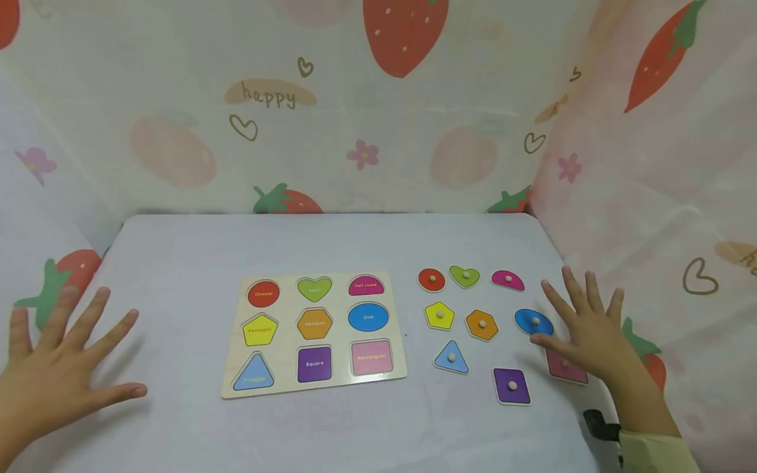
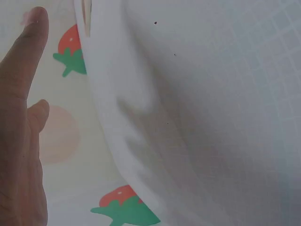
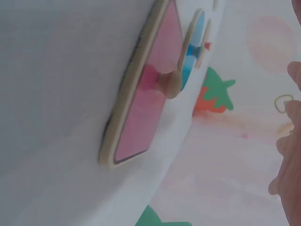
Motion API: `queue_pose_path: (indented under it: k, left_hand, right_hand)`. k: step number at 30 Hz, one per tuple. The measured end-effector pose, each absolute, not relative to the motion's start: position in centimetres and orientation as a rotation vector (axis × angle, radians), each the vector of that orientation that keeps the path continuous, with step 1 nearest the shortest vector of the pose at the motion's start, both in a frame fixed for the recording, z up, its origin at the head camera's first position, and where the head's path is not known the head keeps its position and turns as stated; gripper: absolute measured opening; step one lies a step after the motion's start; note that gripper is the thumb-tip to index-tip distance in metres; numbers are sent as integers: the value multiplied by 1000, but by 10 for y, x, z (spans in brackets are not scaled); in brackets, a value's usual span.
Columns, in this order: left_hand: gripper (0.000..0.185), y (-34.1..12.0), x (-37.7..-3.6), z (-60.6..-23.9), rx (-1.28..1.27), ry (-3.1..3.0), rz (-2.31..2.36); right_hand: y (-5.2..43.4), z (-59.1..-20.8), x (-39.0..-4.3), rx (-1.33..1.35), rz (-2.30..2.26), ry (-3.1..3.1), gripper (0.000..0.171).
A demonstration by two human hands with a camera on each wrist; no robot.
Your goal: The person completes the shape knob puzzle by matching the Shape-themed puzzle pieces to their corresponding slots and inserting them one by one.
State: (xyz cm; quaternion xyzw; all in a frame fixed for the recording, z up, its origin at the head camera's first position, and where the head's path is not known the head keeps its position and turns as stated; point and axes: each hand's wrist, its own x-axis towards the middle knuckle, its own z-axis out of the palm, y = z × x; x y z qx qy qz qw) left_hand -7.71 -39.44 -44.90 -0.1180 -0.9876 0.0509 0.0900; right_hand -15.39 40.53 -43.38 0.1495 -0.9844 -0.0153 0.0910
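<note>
A wooden shape board [image 1: 408, 368] with nine labelled coloured recesses lies in the middle of the table. To its right lie loose knobbed pieces: red circle [image 1: 432, 279], green heart [image 1: 464, 276], magenta half round [image 1: 507, 280], yellow pentagon [image 1: 439, 316], orange hexagon [image 1: 481, 324], blue oval [image 1: 533, 322], blue triangle [image 1: 451, 357], purple square [image 1: 511, 385]. My right hand [image 1: 582, 328] lies flat with fingers spread, partly covering the pink rectangle [image 1: 566, 369], thumb beside the oval. My left hand [image 1: 71, 361] rests flat and spread left of the board, holding nothing. The right wrist view shows the pink rectangle [image 3: 146, 103] edge-on.
A white cloth covers the table [image 1: 177, 263]. Strawberry-print curtains [image 1: 378, 118] close in the back and both sides. The table's edge [image 2: 117, 141] runs close to my left hand [image 2: 19, 132]. A dark strap [image 1: 600, 426] sits at my right wrist.
</note>
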Motion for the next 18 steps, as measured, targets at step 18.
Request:
queue_pose_path:
  k: [18]
  left_hand:
    - [122, -376, -85, -456, -430, -2910, -5]
  right_hand:
    - [386, -423, -170, 481, 72, -2897, 102]
